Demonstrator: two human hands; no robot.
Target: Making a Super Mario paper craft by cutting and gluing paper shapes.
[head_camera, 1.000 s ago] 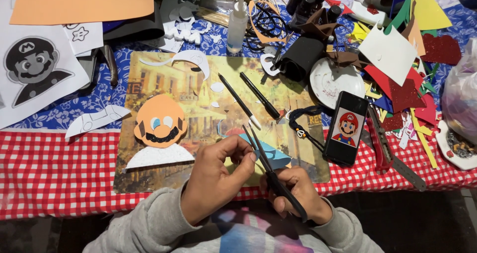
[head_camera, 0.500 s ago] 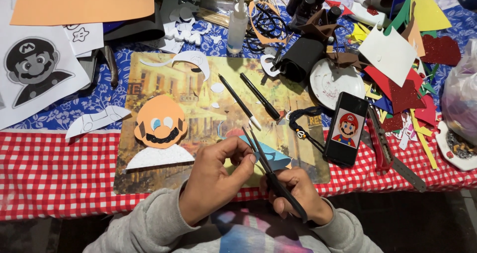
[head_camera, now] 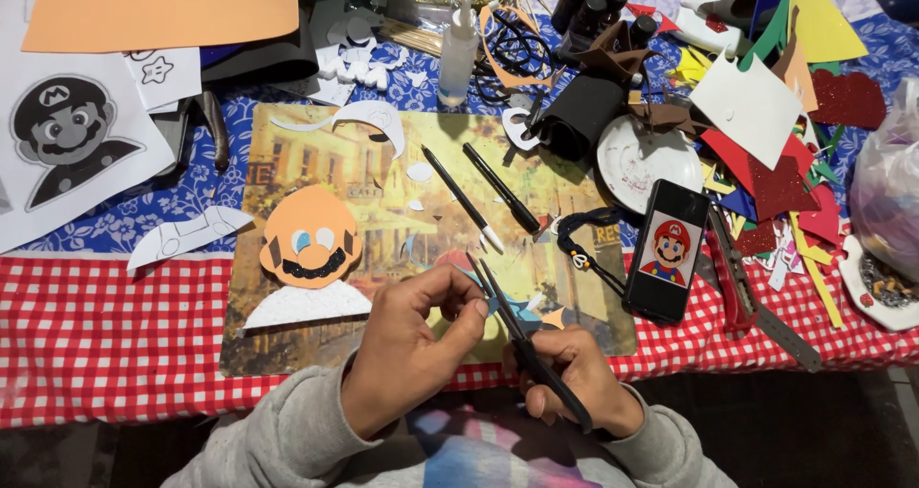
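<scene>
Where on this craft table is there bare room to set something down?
Bare red checked cloth lies left of the picture mat, below the white paper strip. A smaller patch sits under the phone. The far and right side, around the foam scraps, is crowded.

Clearance: open lane at near left, congestion right and rear.

Bare checked cloth [head_camera: 105,344] left of the mat [head_camera: 287,349] is passable. Foam face [head_camera: 308,244] and two pens [head_camera: 479,196] occupy mid-mat. Phone [head_camera: 667,250], red cutter [head_camera: 732,272] and paper scraps [head_camera: 766,134] block the right; bottle [head_camera: 458,52] and black roll [head_camera: 579,114] stand at rear.
</scene>
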